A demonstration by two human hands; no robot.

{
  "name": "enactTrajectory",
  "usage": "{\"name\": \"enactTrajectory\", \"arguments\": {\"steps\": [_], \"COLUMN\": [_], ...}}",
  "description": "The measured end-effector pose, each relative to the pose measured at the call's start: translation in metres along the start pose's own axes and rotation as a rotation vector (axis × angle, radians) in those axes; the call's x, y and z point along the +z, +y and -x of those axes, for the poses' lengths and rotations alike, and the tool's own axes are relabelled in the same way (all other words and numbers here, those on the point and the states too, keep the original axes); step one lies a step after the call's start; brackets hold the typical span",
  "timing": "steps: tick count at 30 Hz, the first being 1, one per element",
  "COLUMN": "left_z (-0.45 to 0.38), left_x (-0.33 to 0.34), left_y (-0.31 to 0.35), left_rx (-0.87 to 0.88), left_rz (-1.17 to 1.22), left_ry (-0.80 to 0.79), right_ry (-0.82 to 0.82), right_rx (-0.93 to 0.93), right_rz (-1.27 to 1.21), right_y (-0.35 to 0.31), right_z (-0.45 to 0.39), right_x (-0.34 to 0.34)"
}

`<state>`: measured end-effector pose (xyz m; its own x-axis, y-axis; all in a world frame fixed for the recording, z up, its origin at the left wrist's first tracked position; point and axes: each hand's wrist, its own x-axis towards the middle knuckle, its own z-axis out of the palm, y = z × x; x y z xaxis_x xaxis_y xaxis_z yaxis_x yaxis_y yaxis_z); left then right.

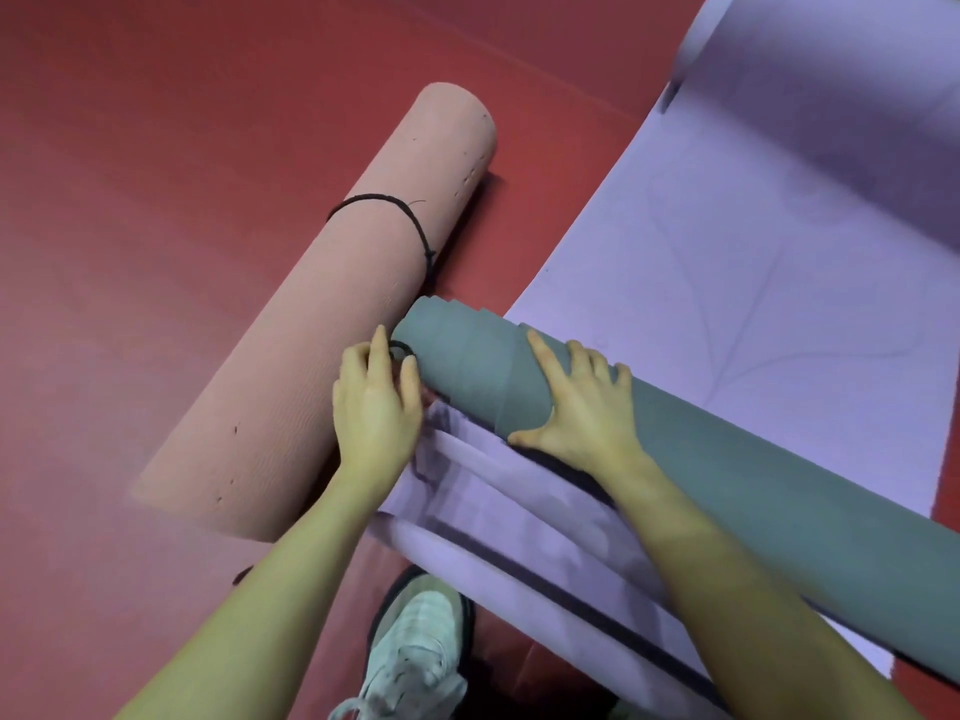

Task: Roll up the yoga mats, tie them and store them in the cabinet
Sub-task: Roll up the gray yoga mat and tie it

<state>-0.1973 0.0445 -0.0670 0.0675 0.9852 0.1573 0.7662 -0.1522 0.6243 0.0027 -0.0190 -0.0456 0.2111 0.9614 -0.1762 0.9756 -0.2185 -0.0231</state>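
Under the right grip [582, 407], the grey roll [675, 449]; black loop [402, 349] at the left grip [376, 402].

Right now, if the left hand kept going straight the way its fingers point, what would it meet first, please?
Probably the black cord at the grey roll's end, which the left hand nearly touches already; depth is unclear.

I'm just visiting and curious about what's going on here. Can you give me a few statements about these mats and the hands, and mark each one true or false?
1. The pink rolled mat has a black cord tied around it. True.
2. The right hand lies flat on the grey roll. True.
3. The purple mat is fully rolled up. False: much of it lies flat beyond the grey roll.
4. The left hand is empty and rests on the floor. False: it holds a black loop at the grey roll's end.
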Motion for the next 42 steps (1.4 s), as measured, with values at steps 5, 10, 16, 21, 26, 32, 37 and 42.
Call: {"name": "enactTrajectory", "arguments": {"steps": [5,10,16,21,26,32,37,42], "left_z": [-0.004,-0.004,-0.010,-0.016,-0.016,-0.014,-0.023,-0.025], "left_x": [-0.011,-0.035,-0.067,-0.101,-0.122,-0.154,-0.175,-0.165], "left_y": [0.022,0.074,0.164,0.250,0.332,0.416,0.464,0.454], "left_rx": [0.021,0.072,0.255,0.397,0.633,0.824,0.984,0.951], "left_rz": [0.020,0.233,0.548,0.674,0.877,1.001,0.989,0.973], "left_ry": [0.007,-0.082,-0.105,-0.078,-0.068,-0.064,-0.053,-0.119], "right_ry": [0.138,0.309,0.476,0.626,0.825,1.051,1.126,1.084], "right_rx": [0.037,0.108,0.183,0.232,0.237,0.222,0.159,0.093], "right_rz": [-0.079,-0.169,-0.273,-0.408,-0.567,-0.720,-0.851,-0.910], "right_y": [0.013,0.029,0.048,0.073,0.104,0.129,0.143,0.142], "right_z": [0.014,0.043,0.081,0.114,0.148,0.169,0.165,0.162], "right_x": [-0.033,-0.088,-0.164,-0.229,-0.286,-0.341,-0.361,-0.353]}}
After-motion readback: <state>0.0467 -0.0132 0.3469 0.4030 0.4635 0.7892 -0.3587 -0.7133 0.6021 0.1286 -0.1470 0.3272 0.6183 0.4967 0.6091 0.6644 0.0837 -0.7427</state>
